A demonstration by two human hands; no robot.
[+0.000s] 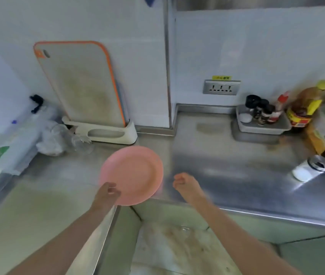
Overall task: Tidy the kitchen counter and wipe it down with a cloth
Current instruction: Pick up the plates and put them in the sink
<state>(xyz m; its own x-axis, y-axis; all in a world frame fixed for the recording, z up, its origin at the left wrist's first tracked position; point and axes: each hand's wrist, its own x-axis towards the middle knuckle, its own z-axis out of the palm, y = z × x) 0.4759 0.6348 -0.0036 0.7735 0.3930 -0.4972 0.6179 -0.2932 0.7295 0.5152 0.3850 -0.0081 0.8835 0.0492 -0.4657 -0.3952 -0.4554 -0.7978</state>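
A: Far left: clear plastic storage box with green label (4, 143), contents unreadable through blur. Beside it: crumpled clear plastic bags (48, 137) and an overturned clear glass (82, 142).

B: Next item?

A: Pale cutting board with orange rim (80, 82), upright in a cream plastic stand (106, 133) against the wall.

B: Task item?

A: Round pink plastic plate (133, 174), raised over the stainless steel counter (227, 165), near its front edge. Left hand (107, 192) gripping the near rim, fingers curled round it. Right hand (184, 183) just beside the plate, apart from it, fingers curled in, holding nothing.

B: Risk?

A: One-handed rim hold; likely tilt or slip toward the floor gap below. No cloth visible, so wiping judged not yet possible.

B: Right side?

A: Grey shallow rectangular tray (261, 127) holding dark-capped seasoning bottles, a red-capped sauce bottle and a small white jar. Just beside it: large amber oil bottle with yellow cap (306, 104). Nearer: white jar with metal lid (306, 169), lying tilted; could roll if knocked.
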